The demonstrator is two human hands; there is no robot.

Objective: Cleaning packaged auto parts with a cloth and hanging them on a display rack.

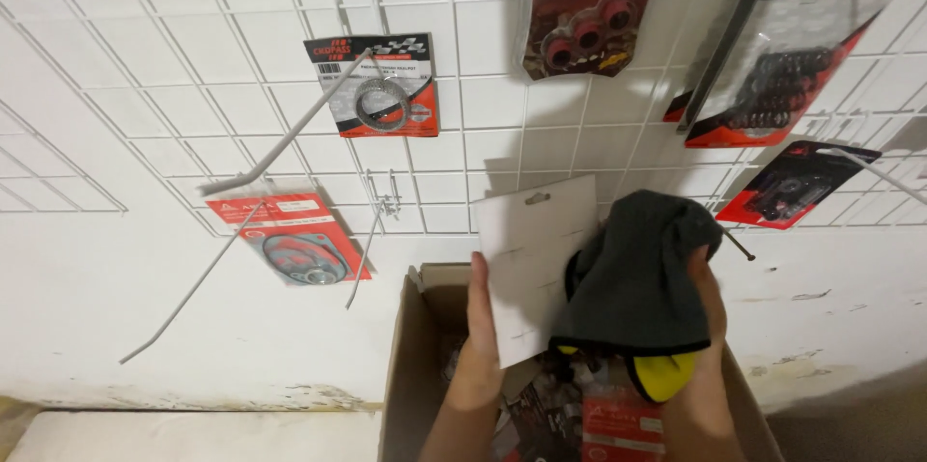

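My left hand [475, 346] grips the lower left edge of a white carded package [531, 259], its blank back facing me with a hang hole at the top. My right hand [710, 327] is wrapped in a dark grey cloth [637, 274] with a yellow patch [666, 375] at the bottom, pressed against the package's right side. Both hands are held above an open cardboard box [410, 356] that contains several red and black packaged parts [589, 419].
A white wire grid panel [193, 85] covers the wall, with long white hooks [290, 134] sticking out toward me. Red and black carded parts packages [381, 85] hang on it at left, top centre and right. A bare white wall lies below.
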